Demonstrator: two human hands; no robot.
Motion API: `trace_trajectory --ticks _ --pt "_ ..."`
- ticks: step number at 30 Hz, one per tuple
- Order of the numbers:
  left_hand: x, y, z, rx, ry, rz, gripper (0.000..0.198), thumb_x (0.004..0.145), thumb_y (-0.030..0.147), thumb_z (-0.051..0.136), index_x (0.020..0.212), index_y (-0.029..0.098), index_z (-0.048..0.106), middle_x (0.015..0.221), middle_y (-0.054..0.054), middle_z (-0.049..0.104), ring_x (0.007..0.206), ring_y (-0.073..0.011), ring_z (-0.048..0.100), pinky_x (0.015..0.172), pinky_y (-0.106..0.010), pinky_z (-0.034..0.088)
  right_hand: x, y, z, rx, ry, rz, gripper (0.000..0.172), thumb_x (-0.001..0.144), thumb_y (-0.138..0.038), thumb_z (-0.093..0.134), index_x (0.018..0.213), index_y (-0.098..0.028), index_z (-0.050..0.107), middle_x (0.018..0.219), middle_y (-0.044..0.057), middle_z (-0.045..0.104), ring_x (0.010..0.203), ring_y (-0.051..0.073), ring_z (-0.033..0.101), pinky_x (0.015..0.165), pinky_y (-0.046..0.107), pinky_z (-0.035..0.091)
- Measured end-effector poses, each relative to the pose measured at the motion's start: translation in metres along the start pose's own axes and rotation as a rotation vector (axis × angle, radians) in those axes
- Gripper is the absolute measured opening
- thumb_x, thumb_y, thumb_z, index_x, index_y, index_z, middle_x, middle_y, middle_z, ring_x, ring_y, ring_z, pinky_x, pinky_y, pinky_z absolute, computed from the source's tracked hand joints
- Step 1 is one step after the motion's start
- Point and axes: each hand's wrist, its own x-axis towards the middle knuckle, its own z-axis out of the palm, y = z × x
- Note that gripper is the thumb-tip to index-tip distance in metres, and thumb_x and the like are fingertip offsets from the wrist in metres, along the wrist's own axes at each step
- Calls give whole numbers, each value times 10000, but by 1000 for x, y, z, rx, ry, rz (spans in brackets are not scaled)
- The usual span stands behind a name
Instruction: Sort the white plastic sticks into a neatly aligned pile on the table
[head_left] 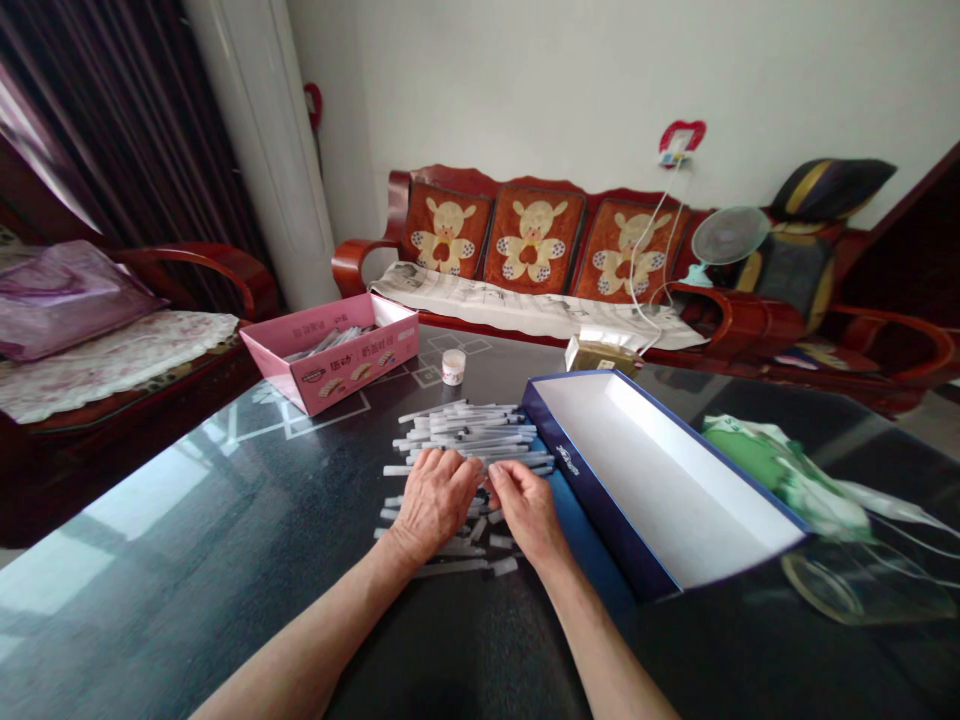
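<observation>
Fingers of left hand flat on white sticks; right hand pinched, hold unclear. Blue-rimmed box empty.

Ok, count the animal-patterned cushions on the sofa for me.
3, on the wooden sofa: the left cushion, the middle cushion and the right cushion, the last crossed by a white cord. None seems hidden.

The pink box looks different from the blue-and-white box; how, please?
The pink box looks smaller than the blue-and-white box and sits farther back on the dark table. The pink box shows printed food pictures and holds pale sticks; the blue-and-white box has dark blue walls and a white inside. Both are open rectangular boxes.
</observation>
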Motion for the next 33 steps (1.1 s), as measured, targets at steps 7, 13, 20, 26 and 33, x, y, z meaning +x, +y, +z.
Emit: trace_trajectory --ticks 7,13,20,26,33 --pt "-1 -1 1 8 -11 -11 234 944 292 403 944 214 624 752 -35 553 727 -187 457 706 -324 331 0 -3 -2 122 -57 67 244 749 -352 595 910 -173 635 615 -16 619 493 109 521 431 203 360" --pt "-1 -1 1 12 -14 0 230 943 286 406 970 215 623 747 -33 547 721 -184 456 702 -323 324 0 -5 -3 149 -42 88 341 716 -367 640 994 -171 625 830 41 681 588 132 592 446 208 386" --pt "0 -1 0 24 -26 -17 228 944 291 407 943 212 621 737 -30 545 717 -187 453 707 -325 323 1 1 -3 10 -2 -8 265 790 -431 582 842 -174 625 671 13 654 557 143 584 511 235 431" --pt "-1 -5 1 29 -10 -46 235 945 302 405 939 203 618 747 -35 553 723 -188 463 713 -327 330 7 7 -19 -266 48 -234 141 804 -283 555 884 -192 627 836 40 658 744 175 620 693 287 490" --pt "-2 -3 1 -30 -5 -15 222 926 246 418 1034 186 603 821 -54 578 770 -199 484 732 -340 353 1 8 -19 -627 -55 -419 135 757 -150 574 845 -209 659 879 46 634 888 204 605 828 322 472"
